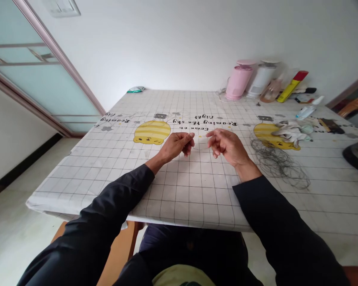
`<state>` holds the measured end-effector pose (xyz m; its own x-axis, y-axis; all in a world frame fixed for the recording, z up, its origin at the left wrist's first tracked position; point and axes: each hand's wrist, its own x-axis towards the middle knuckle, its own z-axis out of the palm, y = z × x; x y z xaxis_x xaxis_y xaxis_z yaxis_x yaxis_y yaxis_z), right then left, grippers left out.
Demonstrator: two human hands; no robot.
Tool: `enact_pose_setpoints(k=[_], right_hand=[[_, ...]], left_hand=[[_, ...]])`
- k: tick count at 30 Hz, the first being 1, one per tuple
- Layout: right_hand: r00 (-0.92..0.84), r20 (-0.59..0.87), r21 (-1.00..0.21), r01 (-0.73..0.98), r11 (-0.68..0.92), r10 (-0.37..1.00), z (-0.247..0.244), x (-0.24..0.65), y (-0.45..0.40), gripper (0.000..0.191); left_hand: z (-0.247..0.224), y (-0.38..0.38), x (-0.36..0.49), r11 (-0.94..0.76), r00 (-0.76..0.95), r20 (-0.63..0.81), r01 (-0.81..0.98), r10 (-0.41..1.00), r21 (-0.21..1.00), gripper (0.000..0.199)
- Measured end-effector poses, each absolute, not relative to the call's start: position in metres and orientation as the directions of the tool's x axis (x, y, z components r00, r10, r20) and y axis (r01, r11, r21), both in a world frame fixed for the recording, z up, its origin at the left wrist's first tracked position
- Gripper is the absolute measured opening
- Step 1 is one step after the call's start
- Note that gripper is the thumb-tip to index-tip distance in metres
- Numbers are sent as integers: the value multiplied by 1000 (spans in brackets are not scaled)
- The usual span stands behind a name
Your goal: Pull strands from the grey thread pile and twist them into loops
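My left hand is held just above the table in the middle, thumb and fingers pinched together. A faint thin line shows by its fingertips, too fine to name. My right hand faces it a short gap away, fingers apart and curved, with nothing visible in them. A loose tangle of thin dark wire or thread lies on the table to the right of my right hand. Under both hands spreads a white checked tablecloth printed with yellow bear faces and lettering.
At the back right stand a pink cylindrical device, a white one, a spray bottle and a yellow-red box. Nearer are a crumpled cloth and a small clear bottle. A green-white packet lies at the back left.
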<state>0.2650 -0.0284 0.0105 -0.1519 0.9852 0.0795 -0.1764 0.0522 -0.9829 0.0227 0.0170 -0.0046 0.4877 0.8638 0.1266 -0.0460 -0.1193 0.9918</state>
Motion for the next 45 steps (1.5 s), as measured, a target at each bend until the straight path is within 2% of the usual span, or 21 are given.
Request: enact_pose_setpoints(k=[3, 8, 11, 13, 17, 23, 28, 33, 40, 45], right_hand=[[-121, 203, -979, -53, 198, 972, 11, 267, -31, 33], [-109, 261, -960, 75, 270, 959, 4, 258, -33, 21], [-76, 251, -961, 99, 258, 965, 0, 248, -35, 21], [-73, 239, -964, 101, 245, 968, -4, 242, -37, 21], [-112, 222, -966, 109, 234, 969, -9, 235, -38, 21], [-38, 224, -961, 156, 227, 974, -13, 230, -42, 16], [38, 221, -967, 140, 214, 975, -19, 220, -45, 11], [92, 185, -975, 142, 171, 978, -25, 217, -43, 14], [34, 230, -953, 209, 218, 973, -28, 222, -40, 15], [53, 218, -934, 302, 192, 975, -27, 221, -40, 25]], left_hand=[[-6, 15, 23, -139, 473, 140, -38, 870, 990, 59], [-14, 13, 23, -218, 414, 208, -24, 886, 976, 57], [-21, 12, 24, -263, 388, 272, -77, 881, 962, 40], [-23, 10, 25, -303, 364, 317, -98, 876, 948, 41], [-24, 3, 25, -398, 284, 384, -9, 879, 917, 28], [-17, -4, 20, -443, 178, 426, 69, 887, 894, 31], [-14, -7, 18, -432, 206, 409, 81, 889, 898, 31], [-18, -7, 19, -454, 213, 429, 88, 878, 886, 31], [-22, -2, 18, -450, 240, 421, 79, 875, 890, 27], [-18, -4, 14, -564, 287, 500, 222, 817, 795, 20]])
